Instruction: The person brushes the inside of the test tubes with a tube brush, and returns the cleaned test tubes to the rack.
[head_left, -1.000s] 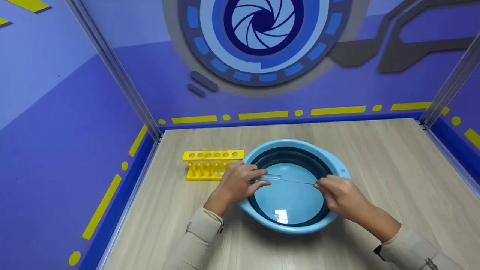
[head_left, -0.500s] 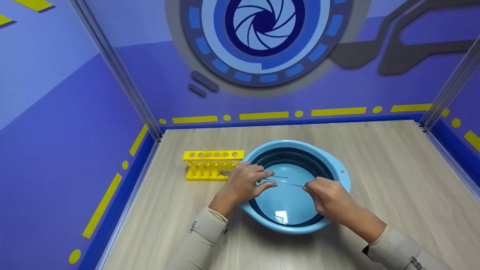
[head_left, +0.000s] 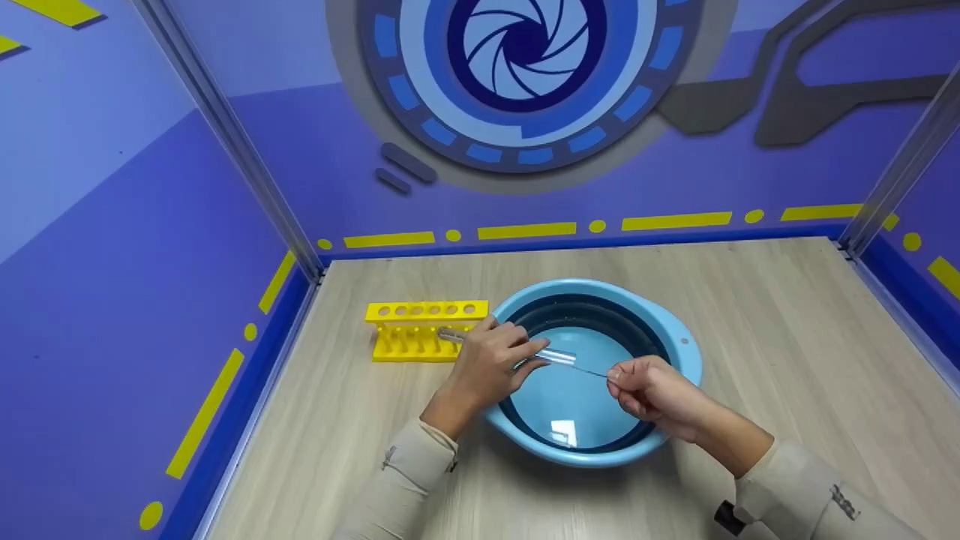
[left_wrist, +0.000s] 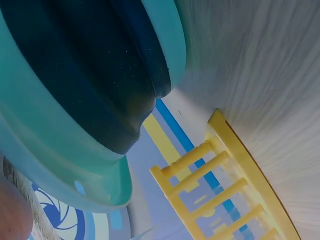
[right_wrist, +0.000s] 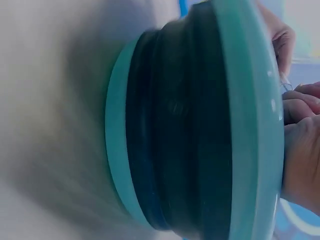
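Over the basin, my left hand [head_left: 487, 356] grips a clear glass test tube [head_left: 559, 356], its mouth toward the right. In the head view the tube slopes down to the right, and its closed end shows beyond the hand on the left. A thin wire handle [head_left: 592, 372] runs out of the mouth to my right hand [head_left: 664, 394], which pinches its end. In the left wrist view, grey bristles [left_wrist: 24, 187] of a test tube brush show beside a finger. The light-blue basin [head_left: 585, 457] with dark inner walls stands beneath both hands and holds water.
A yellow test tube rack [head_left: 427, 318] stands on the wooden table [head_left: 780, 315], left of the basin and close to its rim. Blue printed panels [head_left: 247, 180] enclose the table at the back and sides.
My right hand has moved left toward the tube, pushing the wire farther in, and has turned so its curled fingers show. The tube has shifted slightly right and now tilts more.
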